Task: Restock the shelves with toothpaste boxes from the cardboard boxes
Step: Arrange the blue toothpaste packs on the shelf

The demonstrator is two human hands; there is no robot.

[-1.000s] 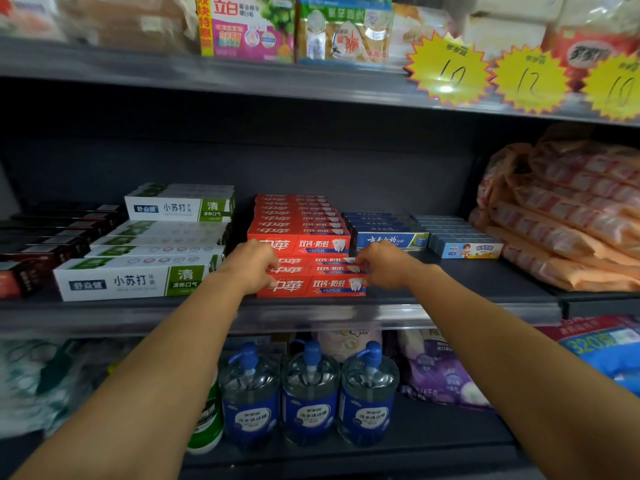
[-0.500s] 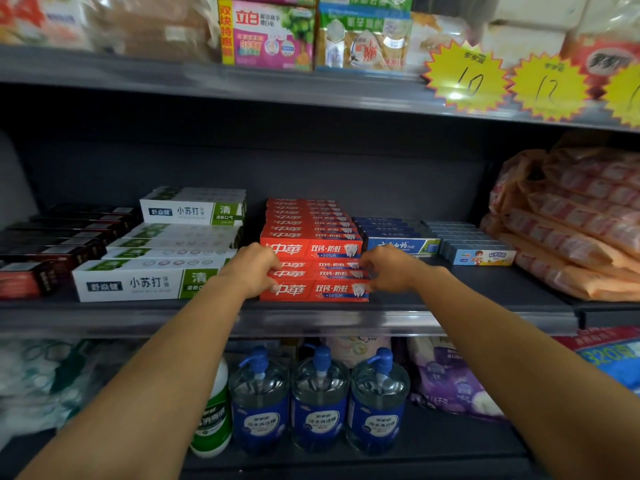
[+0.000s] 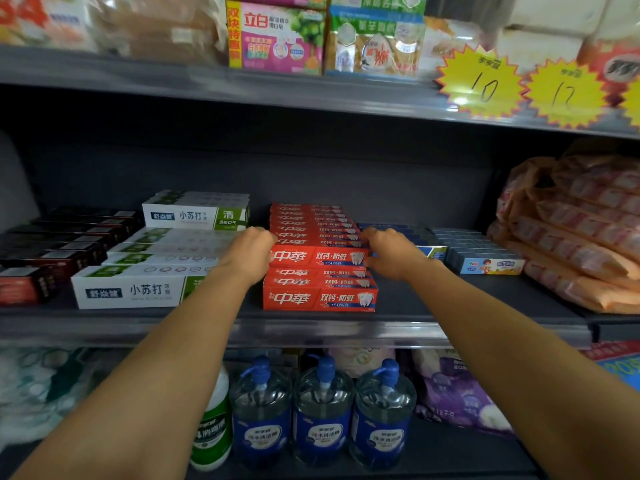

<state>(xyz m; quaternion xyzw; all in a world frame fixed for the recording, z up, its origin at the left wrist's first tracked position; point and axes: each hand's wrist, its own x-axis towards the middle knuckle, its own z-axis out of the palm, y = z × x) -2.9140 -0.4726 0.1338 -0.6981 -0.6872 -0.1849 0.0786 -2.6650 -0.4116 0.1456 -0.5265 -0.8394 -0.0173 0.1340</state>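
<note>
both hands reach onto the middle shelf (image 3: 311,327) and bracket the red toothpaste boxes (image 3: 318,258). the left hand (image 3: 247,254) sits at the left end of the upper red stack, fingers curled in against the box ends; the right hand (image 3: 391,252) is at the right end of the same stack, fingers bent and pressing the box ends. the two hands squeeze the stack between them, each closed narrowly round its end, though the fingertips are mostly hidden behind the knuckles.

the red boxes lie in two steps: a taller pile at the back, and a lower row in front with its front box (image 3: 318,299) near the shelf lip. their faces read "中華", "双钙·防蛀" and "+50%", with a tooth picture at the right.

just left are white and green toothpaste boxes (image 3: 131,291) printed "舒益佳"-like lettering that is hard to be sure of, and clearly "小苏打" and "清". further left lie dark black and red boxes (image 3: 45,261), text unreadable. right of the red stack are blue boxes (image 3: 431,252), then pale blue children's boxes (image 3: 488,265) with a cartoon figure, and orange wrapped packs (image 3: 581,244).

on the top shelf a pink pack (image 3: 277,39) reads "立白", and yellow starburst tags (image 3: 481,84) show a handwritten "10" and "12". below stand three blue pump bottles (image 3: 323,417) and a green and white bottle (image 3: 211,431).
</note>
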